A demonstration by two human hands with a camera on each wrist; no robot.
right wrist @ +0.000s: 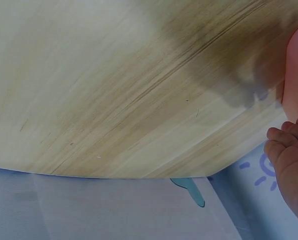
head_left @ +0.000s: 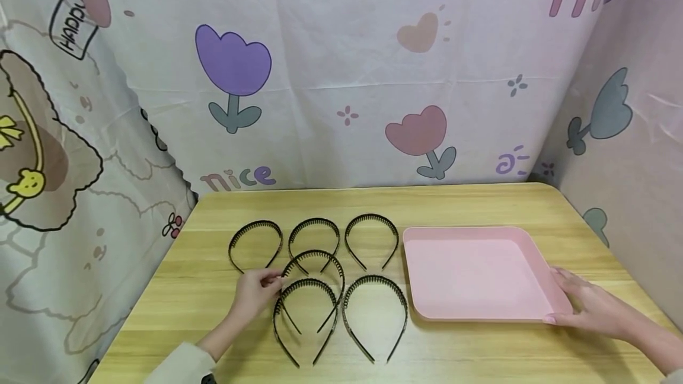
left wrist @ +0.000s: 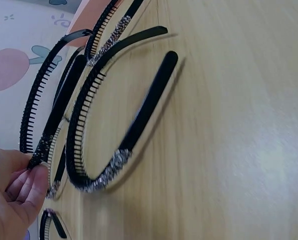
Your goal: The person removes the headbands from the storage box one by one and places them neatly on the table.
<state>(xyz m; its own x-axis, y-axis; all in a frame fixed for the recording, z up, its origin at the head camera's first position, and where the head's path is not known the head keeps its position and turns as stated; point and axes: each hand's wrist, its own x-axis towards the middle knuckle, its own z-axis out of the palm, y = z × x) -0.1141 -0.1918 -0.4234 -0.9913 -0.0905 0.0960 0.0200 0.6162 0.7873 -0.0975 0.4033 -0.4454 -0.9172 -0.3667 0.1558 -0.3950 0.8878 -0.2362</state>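
My left hand (head_left: 256, 295) pinches a black toothed headband (head_left: 313, 252) by its left side, raised above the others. In the left wrist view, thumb and fingertips grip it at a glittery stretch. It overlaps the front left headband (head_left: 306, 282), whose side shows sparkling stones in that view. Beside that lies the front right headband (head_left: 375, 278). Three more headbands form a back row: left (head_left: 256, 223), middle (head_left: 313, 220) and right (head_left: 372, 216). My right hand (head_left: 597, 307) holds the pink tray (head_left: 485, 317) at its right side, thumb at the near corner.
The wooden table (head_left: 469, 348) carries everything. A patterned cloth (head_left: 331, 64) hangs behind the table and along both sides. The tray stands right of the headbands, its inside bare.
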